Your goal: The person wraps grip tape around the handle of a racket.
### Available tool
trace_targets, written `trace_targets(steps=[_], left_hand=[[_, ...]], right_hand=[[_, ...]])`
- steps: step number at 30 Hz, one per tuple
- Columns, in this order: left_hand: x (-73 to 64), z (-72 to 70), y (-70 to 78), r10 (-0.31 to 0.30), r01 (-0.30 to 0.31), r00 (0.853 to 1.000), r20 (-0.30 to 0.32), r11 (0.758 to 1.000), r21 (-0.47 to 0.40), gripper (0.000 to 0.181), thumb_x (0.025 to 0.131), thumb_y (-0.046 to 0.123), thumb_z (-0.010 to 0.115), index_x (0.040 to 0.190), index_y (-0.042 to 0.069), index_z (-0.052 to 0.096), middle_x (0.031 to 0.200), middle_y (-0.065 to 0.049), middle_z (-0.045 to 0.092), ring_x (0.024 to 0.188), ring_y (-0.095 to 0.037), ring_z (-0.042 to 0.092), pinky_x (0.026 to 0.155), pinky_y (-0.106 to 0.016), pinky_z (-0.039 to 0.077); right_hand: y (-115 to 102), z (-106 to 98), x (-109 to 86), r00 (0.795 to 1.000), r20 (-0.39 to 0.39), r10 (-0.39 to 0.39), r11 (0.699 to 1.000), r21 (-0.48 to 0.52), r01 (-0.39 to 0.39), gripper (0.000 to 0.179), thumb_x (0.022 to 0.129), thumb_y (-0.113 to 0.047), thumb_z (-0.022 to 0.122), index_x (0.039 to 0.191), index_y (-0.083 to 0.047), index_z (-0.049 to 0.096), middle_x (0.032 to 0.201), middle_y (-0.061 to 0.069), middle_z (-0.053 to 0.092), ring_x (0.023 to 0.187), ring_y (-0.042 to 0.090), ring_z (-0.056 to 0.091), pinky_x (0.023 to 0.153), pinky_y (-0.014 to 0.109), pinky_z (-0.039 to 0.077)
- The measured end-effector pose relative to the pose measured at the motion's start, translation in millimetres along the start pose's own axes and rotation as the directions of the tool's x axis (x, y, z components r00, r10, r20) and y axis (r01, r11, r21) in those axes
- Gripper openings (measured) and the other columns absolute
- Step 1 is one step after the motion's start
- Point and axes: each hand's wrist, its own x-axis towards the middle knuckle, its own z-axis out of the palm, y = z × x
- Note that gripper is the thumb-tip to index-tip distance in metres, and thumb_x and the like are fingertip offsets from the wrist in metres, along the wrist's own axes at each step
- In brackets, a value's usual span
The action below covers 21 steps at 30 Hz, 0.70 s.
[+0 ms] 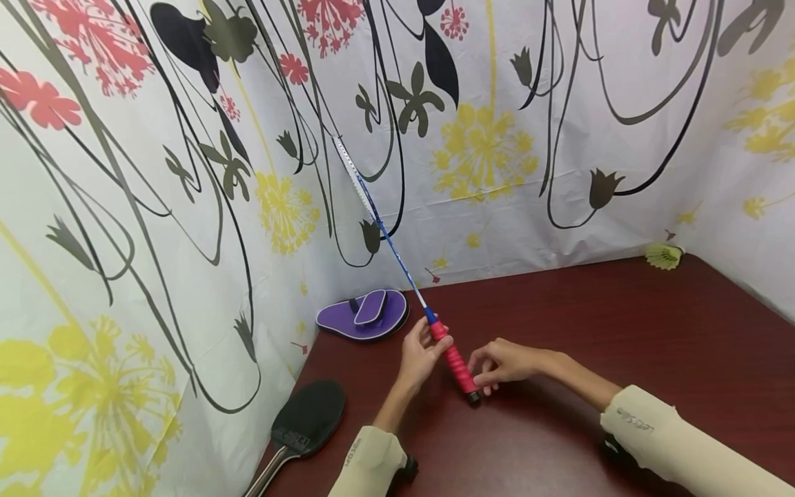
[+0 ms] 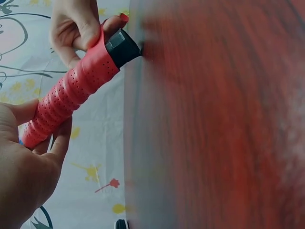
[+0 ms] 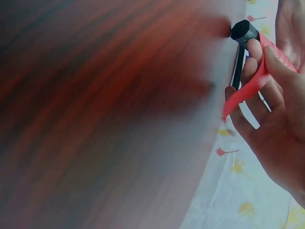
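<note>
A badminton racket (image 1: 402, 268) with a blue shaft and white head leans up and away, seen nearly edge-on in the head view. Red perforated grip tape (image 2: 71, 95) wraps its handle in ridges. My left hand (image 1: 417, 357) holds the wrapped handle near its upper end, thumb on one side and fingers on the other. At the lower end, my right hand (image 1: 511, 360) pinches the tape between thumb and finger. A loose red tape end (image 3: 245, 93) trails across its fingers in the right wrist view. The black butt cap (image 2: 124, 48) sticks out bare.
On the dark red-brown table (image 1: 528, 442), a purple paddle case (image 1: 338, 315) lies at the back left. A black table tennis paddle (image 1: 313, 414) rests at the left edge. A yellow-green shuttlecock (image 1: 663, 256) sits in the far right corner. Floral curtains (image 1: 546, 235) enclose the table's back and sides.
</note>
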Motion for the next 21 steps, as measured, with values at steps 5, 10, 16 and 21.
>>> trace_targets(steps=[5,10,16,21], left_hand=[[-5.1,-3.3,14.6,0.032,-0.032,0.999,0.035,0.999,0.001,0.054,0.092,-0.005,0.074,0.142,-0.007,0.053,0.120,-0.028,0.069,0.119,-0.053,0.061,0.093,-0.035,0.058],[-0.6,-5.5,2.3,0.013,-0.013,0.998,0.062,1.000,0.001,0.057,0.091,-0.008,0.072,0.144,-0.007,0.051,0.121,-0.029,0.068,0.122,-0.053,0.060,0.101,-0.044,0.054],[2.0,-8.4,-12.0,-0.027,0.034,0.995,0.099,0.997,-0.068,0.060,0.096,-0.004,0.069,0.150,-0.002,0.046,0.128,-0.027,0.067,0.118,-0.040,0.066,0.097,-0.030,0.055],[2.9,-9.5,-11.4,-0.034,0.046,0.994,0.105,0.993,-0.112,0.052,0.096,-0.004,0.065,0.144,0.002,0.045,0.135,-0.024,0.065,0.124,-0.044,0.059,0.099,-0.028,0.049]], right_hand=[[2.9,0.1,-2.8,1.000,-0.002,-0.009,1.000,0.016,0.009,0.019,0.100,-0.014,0.071,0.115,-0.002,0.071,0.075,0.006,0.076,0.065,0.026,0.074,0.060,0.039,0.062],[6.8,2.4,-0.1,1.000,-0.006,0.001,1.000,0.014,-0.001,0.019,0.099,-0.017,0.073,0.113,-0.005,0.072,0.072,0.005,0.076,0.064,0.026,0.074,0.059,0.039,0.061],[11.3,4.1,1.7,0.999,0.024,0.023,1.000,-0.010,-0.023,0.023,0.100,-0.022,0.072,0.117,-0.006,0.071,0.071,0.001,0.075,0.065,0.021,0.073,0.060,0.030,0.060],[8.9,1.7,4.3,1.000,0.030,0.009,1.000,-0.021,-0.009,0.017,0.100,-0.022,0.072,0.111,-0.009,0.072,0.070,0.003,0.075,0.064,0.023,0.073,0.059,0.025,0.057]])
